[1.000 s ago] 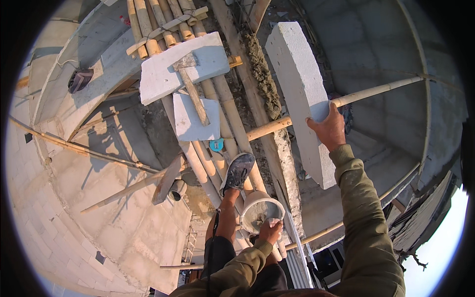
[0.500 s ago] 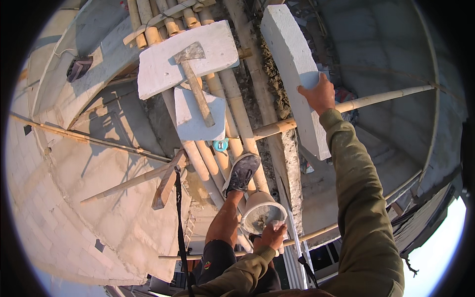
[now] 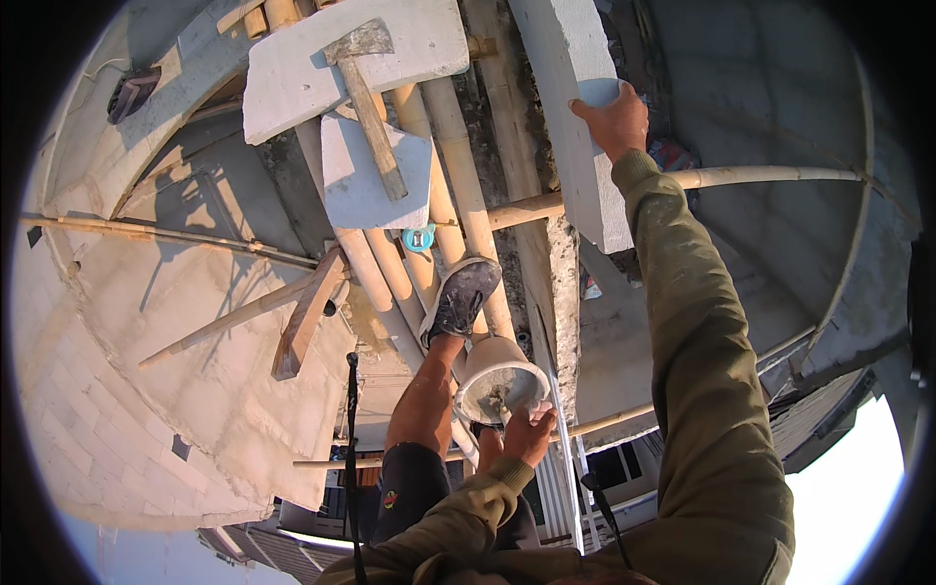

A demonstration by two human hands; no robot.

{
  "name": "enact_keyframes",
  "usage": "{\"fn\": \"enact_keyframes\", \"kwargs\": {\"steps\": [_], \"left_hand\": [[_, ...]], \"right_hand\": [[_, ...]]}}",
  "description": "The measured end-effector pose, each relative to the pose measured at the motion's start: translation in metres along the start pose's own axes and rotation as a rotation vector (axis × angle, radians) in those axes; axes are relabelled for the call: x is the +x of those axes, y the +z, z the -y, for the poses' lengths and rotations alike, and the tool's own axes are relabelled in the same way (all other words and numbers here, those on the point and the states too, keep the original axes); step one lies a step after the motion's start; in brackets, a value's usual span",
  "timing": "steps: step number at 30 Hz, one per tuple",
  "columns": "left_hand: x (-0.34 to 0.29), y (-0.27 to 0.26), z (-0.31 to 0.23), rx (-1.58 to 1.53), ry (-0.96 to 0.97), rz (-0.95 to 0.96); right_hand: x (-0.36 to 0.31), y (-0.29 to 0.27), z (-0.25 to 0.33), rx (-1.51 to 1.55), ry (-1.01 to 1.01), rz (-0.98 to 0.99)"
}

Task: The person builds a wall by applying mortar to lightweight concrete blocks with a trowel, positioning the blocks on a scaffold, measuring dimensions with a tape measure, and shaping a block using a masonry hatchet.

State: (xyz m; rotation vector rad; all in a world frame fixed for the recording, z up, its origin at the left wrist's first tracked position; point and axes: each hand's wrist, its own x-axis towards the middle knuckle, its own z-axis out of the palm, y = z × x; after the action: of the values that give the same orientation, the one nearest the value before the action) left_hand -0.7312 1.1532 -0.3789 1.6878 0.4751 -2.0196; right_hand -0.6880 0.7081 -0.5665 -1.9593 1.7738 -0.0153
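My right hand (image 3: 616, 119) grips a long white lightweight block (image 3: 575, 93), its thumb on the near face and its fingers over the far edge. The block lies along the top of the wall at upper right, its upper end cut off by the picture's edge. Lower down, my left hand (image 3: 529, 434) is closed at the rim of a pale bucket (image 3: 475, 375) with grey mortar inside; some fingertips are hidden. A hatchet (image 3: 372, 122) with a wooden handle rests across two white block pieces, a larger slab (image 3: 283, 83) and a smaller one (image 3: 343, 180).
Bamboo poles (image 3: 458, 156) form the narrow walkway under my foot (image 3: 463, 297). A turquoise round object (image 3: 417, 239) sits beside the smaller block piece. A crossing bamboo pole (image 3: 760, 176) runs right. Timber (image 3: 307, 317) juts out at left, and lower-level surfaces show on both sides.
The whole scene has shifted upward in the picture as my view moved. Both hands keep their places, the right on the block and the left at the bucket rim.
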Motion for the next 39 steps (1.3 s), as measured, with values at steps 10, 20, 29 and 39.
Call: {"fn": "enact_keyframes", "kwargs": {"steps": [10,20,29,39], "left_hand": [[0.006,-0.005,0.02,-0.019,-0.021,0.029],[0.014,-0.012,0.019,0.394,0.215,0.06],[0.01,-0.007,0.001,-0.041,0.066,0.057],[0.015,-0.001,0.001,-0.303,0.019,0.009]], "right_hand": [[0.01,0.015,0.021,0.087,0.043,0.021],[0.02,0.025,0.02,0.081,0.016,-0.089],[0.031,0.051,0.015,0.065,0.05,-0.079],[0.029,0.047,0.016,0.069,0.092,-0.087]]}}
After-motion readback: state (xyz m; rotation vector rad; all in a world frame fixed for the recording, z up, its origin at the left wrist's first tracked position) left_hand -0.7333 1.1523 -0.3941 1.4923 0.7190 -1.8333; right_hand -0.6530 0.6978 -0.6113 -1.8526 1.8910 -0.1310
